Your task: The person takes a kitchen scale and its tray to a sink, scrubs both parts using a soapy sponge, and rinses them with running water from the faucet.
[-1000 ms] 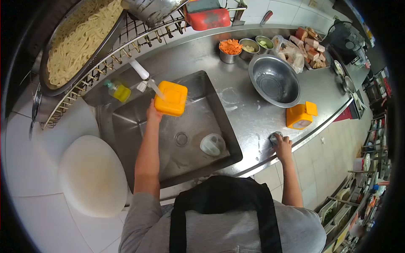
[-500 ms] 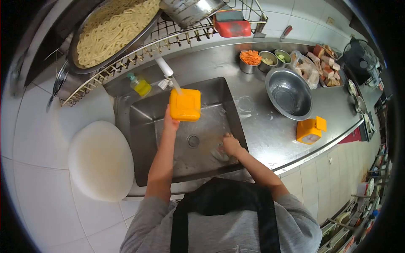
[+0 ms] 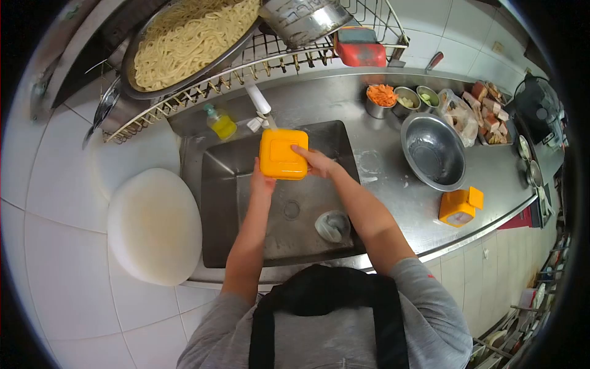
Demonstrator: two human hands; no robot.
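Note:
Both my hands hold a yellow square container (image 3: 283,154) over the sink (image 3: 219,237), right below the white faucet (image 3: 257,99). My left hand (image 3: 263,179) grips its lower left edge, with the fingers partly hidden beneath it. On the right side, my right hand (image 3: 318,162) has its thumb on the top face and its other fingers lower down. In the sink's lower right part lies a pale bowl-like item with something greyish in it (image 3: 332,226). The drain (image 3: 291,210) shows below the container.
Right of the sink are a steel bowl (image 3: 433,151) and a yellow scale (image 3: 458,207). Behind stand small pots of cut vegetables (image 3: 381,96) and a tray of meat (image 3: 491,115). Noodles (image 3: 190,46) sit on the rack above, a green-yellow soap bottle (image 3: 220,123) below; a white round board (image 3: 155,227) is left.
My right hand has moved from the counter by the scale, through the sink's right side, onto the yellow container. The greyish item it touched on the counter is now in the sink. The view has shifted.

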